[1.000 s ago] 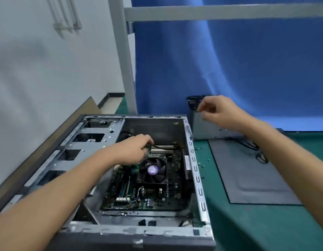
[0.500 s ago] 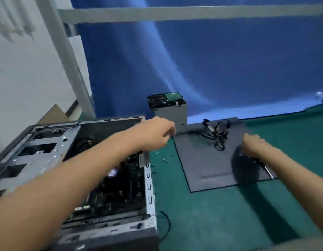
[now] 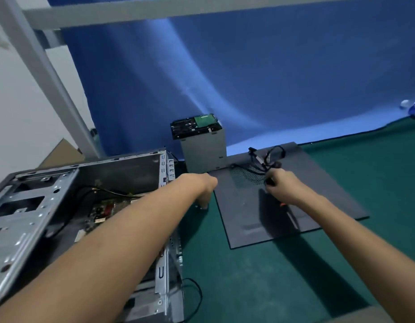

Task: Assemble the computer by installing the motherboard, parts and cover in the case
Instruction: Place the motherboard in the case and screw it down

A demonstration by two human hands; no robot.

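The open grey computer case [image 3: 46, 206] lies on its side at the left, with the motherboard [image 3: 104, 210] inside, partly hidden by my left forearm. My left hand [image 3: 203, 188] is just right of the case rim, its bunched fingertips pointing down onto the green mat; blur hides whether they pinch anything. My right hand [image 3: 282, 186] hovers over the flat grey cover panel [image 3: 243, 210] and grips a screwdriver [image 3: 286, 209] with a black and orange handle, shaft pointing toward me.
A metal drive cage with a hard drive [image 3: 202, 145] on top stands behind the hands. A bundle of black cables [image 3: 267, 159] lies on the panel's far end. The green mat [image 3: 364, 183] stretches right; a blue backdrop hangs behind.
My left hand left the inside of the case and came down on the mat beside it. My right hand moved from the drive cage to the panel and took hold of the screwdriver.
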